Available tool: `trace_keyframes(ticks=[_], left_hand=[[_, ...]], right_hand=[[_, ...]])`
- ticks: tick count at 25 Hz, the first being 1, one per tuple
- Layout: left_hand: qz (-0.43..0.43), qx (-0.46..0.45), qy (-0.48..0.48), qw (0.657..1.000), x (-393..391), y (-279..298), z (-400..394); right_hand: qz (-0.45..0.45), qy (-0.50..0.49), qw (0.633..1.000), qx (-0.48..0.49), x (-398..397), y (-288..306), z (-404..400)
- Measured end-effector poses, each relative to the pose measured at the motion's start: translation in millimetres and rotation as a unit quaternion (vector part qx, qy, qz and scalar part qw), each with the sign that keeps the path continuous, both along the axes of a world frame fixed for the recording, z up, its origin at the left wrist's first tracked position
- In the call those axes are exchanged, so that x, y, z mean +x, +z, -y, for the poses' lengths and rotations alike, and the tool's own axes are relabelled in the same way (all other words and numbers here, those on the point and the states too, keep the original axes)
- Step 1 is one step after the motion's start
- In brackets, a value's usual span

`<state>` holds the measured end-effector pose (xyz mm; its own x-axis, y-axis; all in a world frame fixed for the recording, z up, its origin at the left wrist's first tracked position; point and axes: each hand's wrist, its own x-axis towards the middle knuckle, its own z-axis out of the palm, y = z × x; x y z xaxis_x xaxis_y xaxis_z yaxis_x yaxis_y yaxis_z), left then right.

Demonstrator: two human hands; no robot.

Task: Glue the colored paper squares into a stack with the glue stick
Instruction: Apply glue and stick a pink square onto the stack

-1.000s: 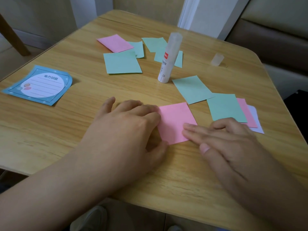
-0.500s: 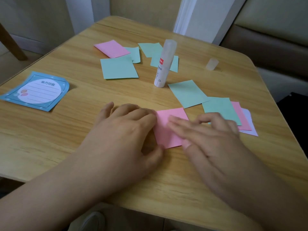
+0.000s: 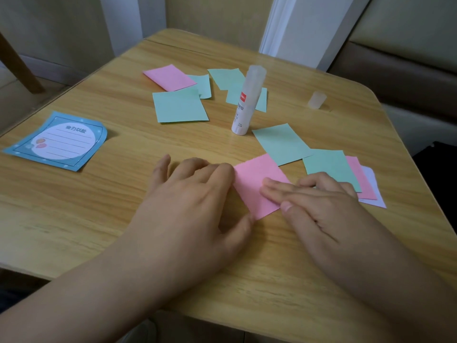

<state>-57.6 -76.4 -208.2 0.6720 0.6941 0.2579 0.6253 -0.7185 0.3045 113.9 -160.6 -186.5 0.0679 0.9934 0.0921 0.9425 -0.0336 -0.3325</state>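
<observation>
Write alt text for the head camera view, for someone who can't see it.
Two hands, left and right, press a pink square flat on a wooden table. Beyond stand a glue stick, its cap off, and scattered green squares.

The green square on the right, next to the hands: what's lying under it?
Under that green square a pink sheet sticks out on the right, and under that a pale lilac sheet. Only their edges show; whether anything else lies beneath is hidden.

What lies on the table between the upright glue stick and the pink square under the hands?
In the head view, a green square lies between the glue stick and the pink square; its near corner looks tucked under the pink one.
</observation>
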Motion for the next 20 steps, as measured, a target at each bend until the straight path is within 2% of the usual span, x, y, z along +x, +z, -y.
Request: trace_keyframes(ticks=[5, 9, 12, 15, 20], left_hand=[[-0.008, 0.028, 0.003, 1.000, 2.1, -3.3, -3.3], [-0.005, 0.016, -0.001, 1.000, 1.5, -4.2, -4.1], [-0.024, 0.024, -0.002, 0.999, 1.5, -3.4, -5.3], [-0.029, 0.028, 0.000, 0.999, 1.6, -2.5, -4.7], [-0.026, 0.028, -0.003, 0.999, 1.0, -2.2, -5.0]], right_hand=[[-0.072, 0.004, 0.997, 0.026, -10.6, 5.7, 1.4], [0.005, 0.029, 1.000, -0.004, -20.9, -5.0, -4.9], [0.065, -0.033, 0.997, 0.007, -7.4, -6.4, -5.7], [0.082, -0.081, 0.993, 0.010, 3.8, -5.5, -5.3], [0.031, 0.013, 0.999, 0.014, -16.6, -5.3, -2.7]])
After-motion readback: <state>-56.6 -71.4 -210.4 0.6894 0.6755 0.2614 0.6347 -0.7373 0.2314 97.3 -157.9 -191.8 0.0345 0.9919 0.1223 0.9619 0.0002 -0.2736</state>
